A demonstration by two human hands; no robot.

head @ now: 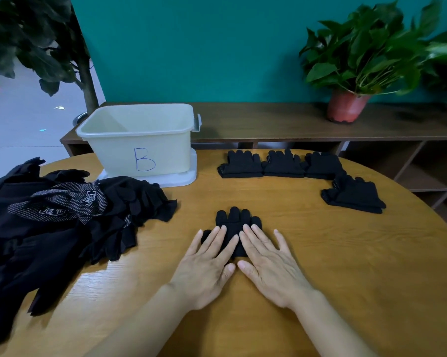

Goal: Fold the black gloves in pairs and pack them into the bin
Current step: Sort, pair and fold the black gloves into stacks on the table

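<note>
1. Both hands lie flat with fingers straight: the left hand (207,264) and the right hand (271,264) press side by side on a black glove pair (234,219), thumbs almost touching.
2. That pair sits in the middle of the tabletop (333,258), fingertips pointing away from the person.
3. Four folded pairs (282,164) lie in a curved row to the right, near the far edge.
4. A heap of loose black gloves (62,222) covers the left side, just in front of the bin (140,148) marked "B".

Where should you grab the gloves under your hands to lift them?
Probably pinch the folded glove pair at its near edge, coming from the person's side. It lies flat, its tips pointing away, under the left hand and right hand; pinching top and bottom there should keep both layers together.
</note>
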